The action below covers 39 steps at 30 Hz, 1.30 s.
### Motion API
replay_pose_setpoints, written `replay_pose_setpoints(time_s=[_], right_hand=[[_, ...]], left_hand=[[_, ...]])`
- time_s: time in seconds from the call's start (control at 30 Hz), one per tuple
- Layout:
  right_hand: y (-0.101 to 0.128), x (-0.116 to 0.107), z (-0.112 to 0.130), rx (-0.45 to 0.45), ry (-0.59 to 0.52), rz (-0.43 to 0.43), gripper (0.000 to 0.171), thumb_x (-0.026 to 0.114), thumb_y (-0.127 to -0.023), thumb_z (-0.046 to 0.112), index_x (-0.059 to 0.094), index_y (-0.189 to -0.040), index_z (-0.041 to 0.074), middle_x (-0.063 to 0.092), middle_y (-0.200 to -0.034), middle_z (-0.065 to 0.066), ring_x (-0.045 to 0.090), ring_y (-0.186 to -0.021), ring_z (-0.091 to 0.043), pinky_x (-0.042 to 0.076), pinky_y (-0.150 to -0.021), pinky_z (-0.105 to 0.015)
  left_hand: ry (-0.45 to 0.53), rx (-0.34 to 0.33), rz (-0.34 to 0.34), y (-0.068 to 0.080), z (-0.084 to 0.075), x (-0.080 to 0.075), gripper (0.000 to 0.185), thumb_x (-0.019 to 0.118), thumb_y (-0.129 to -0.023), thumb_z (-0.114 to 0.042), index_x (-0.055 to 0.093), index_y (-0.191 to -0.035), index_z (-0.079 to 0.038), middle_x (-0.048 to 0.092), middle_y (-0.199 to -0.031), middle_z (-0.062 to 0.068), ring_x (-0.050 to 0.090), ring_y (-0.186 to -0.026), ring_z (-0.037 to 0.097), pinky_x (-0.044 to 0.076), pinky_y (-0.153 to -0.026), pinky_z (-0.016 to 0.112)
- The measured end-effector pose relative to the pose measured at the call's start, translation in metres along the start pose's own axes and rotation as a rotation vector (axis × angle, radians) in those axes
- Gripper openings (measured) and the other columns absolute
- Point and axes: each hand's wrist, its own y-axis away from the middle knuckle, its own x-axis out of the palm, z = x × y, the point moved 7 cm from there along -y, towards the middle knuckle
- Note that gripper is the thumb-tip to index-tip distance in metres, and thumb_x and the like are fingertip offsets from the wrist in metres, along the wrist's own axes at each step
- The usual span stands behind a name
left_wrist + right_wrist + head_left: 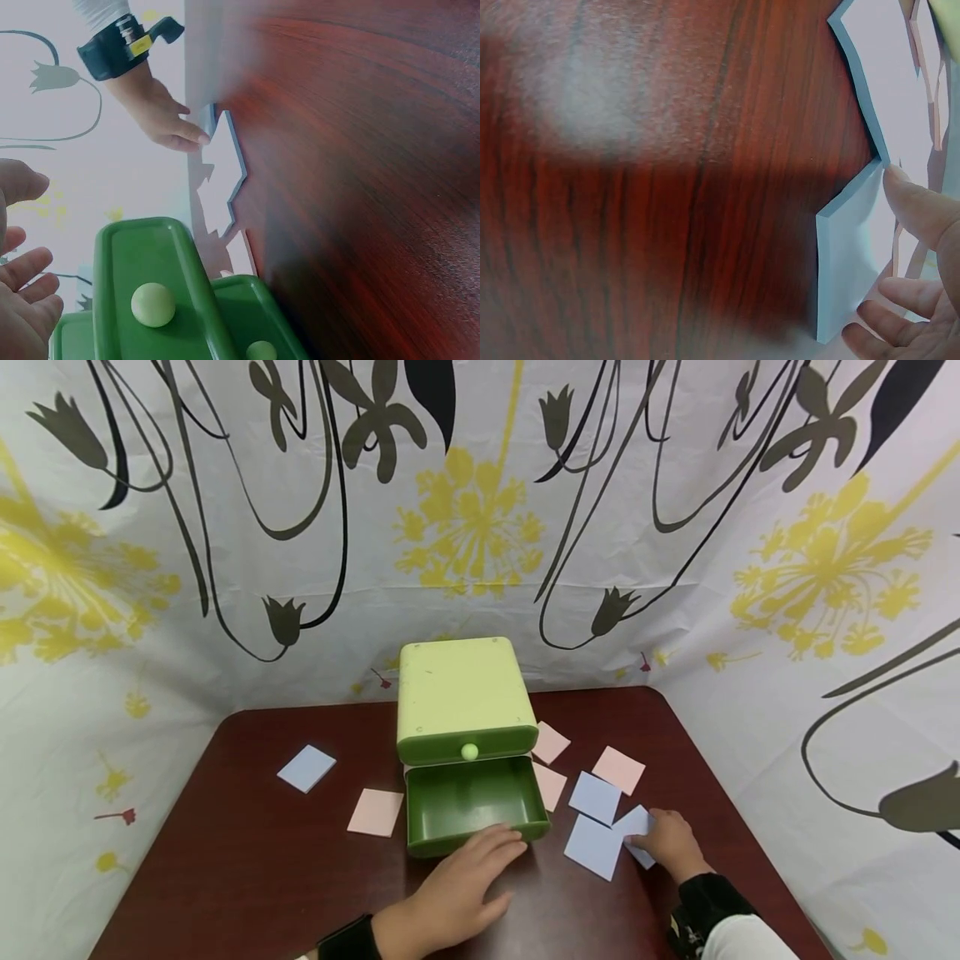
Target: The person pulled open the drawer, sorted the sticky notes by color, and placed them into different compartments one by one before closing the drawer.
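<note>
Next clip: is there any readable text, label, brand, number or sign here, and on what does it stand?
None can be read.
Sticky note pads: blank faces in blue and pink.
Green drawer box: plain, no label showing.
Wrist strap on the right arm: a small yellow patch, too small and blurred to read.
Backdrop cloth: printed flowers only.

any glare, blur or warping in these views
Head view: wide-angle warping bows the curtain, otherwise sharp. Left wrist view: backdrop blown out white, green drawer clear. Right wrist view: soft glare patch on the table, blue note pad washed pale.
</note>
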Motion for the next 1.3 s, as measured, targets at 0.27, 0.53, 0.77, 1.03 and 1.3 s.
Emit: replay_pose_setpoints(time_s=[0.27, 0.53, 0.77, 1.03, 1.3], right_hand=[[-0.003, 0.002, 0.002, -0.024, 0.008, 0.021, 0.078, 0.086, -0.071, 0.024, 0.048, -0.123, -0.021, 0.047, -0.117, -0.043, 0.048, -0.106, -0.053, 0.047, -0.088, -0.06], [-0.006, 0.002, 0.002, -0.004, 0.062, 0.052, 0.074, 0.087, -0.07, 0.026, 0.051, -0.114, -0.022, 0.056, -0.099, -0.033, 0.049, -0.095, -0.045, 0.045, -0.082, -0.055], [-0.004, -0.003, 0.001, 0.106, 0.07, 0.089, 0.077, 0.089, -0.064, 0.031, 0.053, -0.104, -0.024, 0.052, -0.088, -0.028, 0.046, -0.089, -0.043, 0.046, -0.074, -0.05], [0.0, -0.002, -0.005, 0.161, 0.025, 0.104, 0.08, 0.088, -0.065, 0.034, 0.052, -0.106, -0.024, 0.05, -0.09, -0.032, 0.044, -0.09, -0.046, 0.045, -0.076, -0.051], [0.006, -0.003, -0.016, 0.181, -0.128, 0.043, 0.084, 0.087, -0.068, 0.023, 0.037, -0.113, -0.026, 0.05, -0.101, -0.042, 0.051, -0.093, -0.054, 0.047, -0.083, -0.062]], left_hand=[[-0.009, -0.009, 0.037, -0.007, 0.002, 0.012, 0.054, 0.071, -0.086, -0.022, 0.053, -0.134, -0.006, 0.052, -0.138, 0.006, 0.042, -0.134, 0.024, 0.041, -0.106, 0.037], [-0.015, -0.009, 0.05, -0.009, -0.001, 0.018, 0.053, 0.071, -0.086, -0.021, 0.053, -0.133, -0.005, 0.052, -0.137, 0.007, 0.044, -0.133, 0.026, 0.04, -0.107, 0.037], [-0.018, -0.008, 0.04, -0.01, -0.002, 0.018, 0.052, 0.071, -0.086, -0.02, 0.054, -0.133, -0.005, 0.053, -0.136, 0.007, 0.044, -0.132, 0.025, 0.042, -0.106, 0.037], [-0.013, -0.012, 0.038, -0.011, -0.002, 0.018, 0.052, 0.071, -0.086, -0.02, 0.054, -0.133, -0.005, 0.053, -0.136, 0.007, 0.044, -0.132, 0.025, 0.043, -0.105, 0.037], [-0.013, -0.028, 0.033, -0.007, 0.001, 0.017, 0.052, 0.071, -0.086, -0.022, 0.054, -0.133, -0.006, 0.053, -0.136, 0.006, 0.044, -0.133, 0.024, 0.043, -0.105, 0.035]])
